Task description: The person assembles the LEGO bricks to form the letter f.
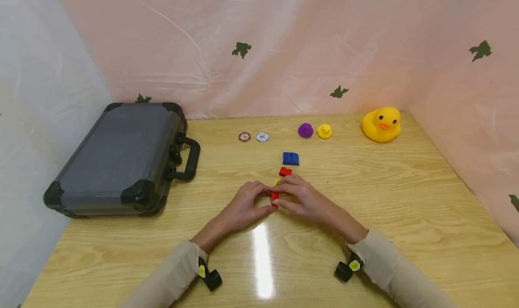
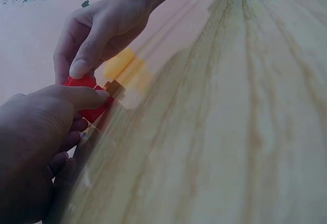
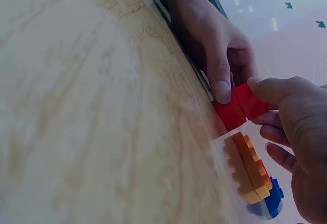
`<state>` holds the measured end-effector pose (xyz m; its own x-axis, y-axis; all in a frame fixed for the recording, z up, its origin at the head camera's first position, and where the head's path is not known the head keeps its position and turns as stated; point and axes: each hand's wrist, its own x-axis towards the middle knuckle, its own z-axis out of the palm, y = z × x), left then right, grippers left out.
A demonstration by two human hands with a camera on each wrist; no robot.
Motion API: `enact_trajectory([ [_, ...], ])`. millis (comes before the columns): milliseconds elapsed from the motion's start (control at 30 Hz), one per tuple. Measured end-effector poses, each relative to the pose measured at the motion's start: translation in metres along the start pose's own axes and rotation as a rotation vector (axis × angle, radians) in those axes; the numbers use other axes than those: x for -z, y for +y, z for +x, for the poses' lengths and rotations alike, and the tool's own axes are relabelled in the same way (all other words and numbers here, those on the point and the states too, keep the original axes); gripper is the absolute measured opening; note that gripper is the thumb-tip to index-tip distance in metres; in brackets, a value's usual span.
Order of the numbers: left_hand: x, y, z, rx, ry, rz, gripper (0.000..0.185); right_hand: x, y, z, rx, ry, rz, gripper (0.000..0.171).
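Two red toy bricks meet one above the other between my hands, seen close up in the right wrist view. My left hand [image 1: 247, 204] pinches the lower red brick [image 3: 230, 116], its thumb on the near face. Fingers and thumb of my right hand [image 1: 306, 197] hold the upper red brick [image 3: 250, 102]. Just beyond them lies a yellow-orange brick [image 3: 248, 168], mostly covered by the right hand in the head view. Behind it come another red brick [image 1: 285, 171] and a blue brick [image 1: 290, 158] with studs on top.
At the left lies a grey case [image 1: 117, 146] with black corners, its handle [image 1: 192, 159] pointing right. Along the back are a red chip [image 1: 244, 137], a white chip [image 1: 262, 137], a purple duck [image 1: 306, 130], a small yellow duck [image 1: 324, 131] and a large yellow duck [image 1: 381, 125].
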<state>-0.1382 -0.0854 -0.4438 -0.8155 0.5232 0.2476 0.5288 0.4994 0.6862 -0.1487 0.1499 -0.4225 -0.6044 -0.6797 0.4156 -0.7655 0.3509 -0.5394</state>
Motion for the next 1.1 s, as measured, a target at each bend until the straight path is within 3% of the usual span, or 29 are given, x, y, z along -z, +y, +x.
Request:
enact_trajectory([
  [567, 0.0006, 0.0001, 0.0002, -0.010, -0.002, 0.014, 0.037, 0.0006, -0.0019, 0.0013, -0.068, -0.046, -0.009, 0.031],
  [900, 0.0016, 0.0010, 0.0009, -0.047, 0.008, 0.008, 0.035, -0.0047, -0.0039, -0.0011, -0.077, -0.001, -0.020, 0.033],
  [1100, 0.0013, 0.0006, 0.0005, -0.037, 0.007, 0.006, 0.036, -0.0038, -0.0045, -0.0022, -0.106, -0.005, -0.035, 0.036],
])
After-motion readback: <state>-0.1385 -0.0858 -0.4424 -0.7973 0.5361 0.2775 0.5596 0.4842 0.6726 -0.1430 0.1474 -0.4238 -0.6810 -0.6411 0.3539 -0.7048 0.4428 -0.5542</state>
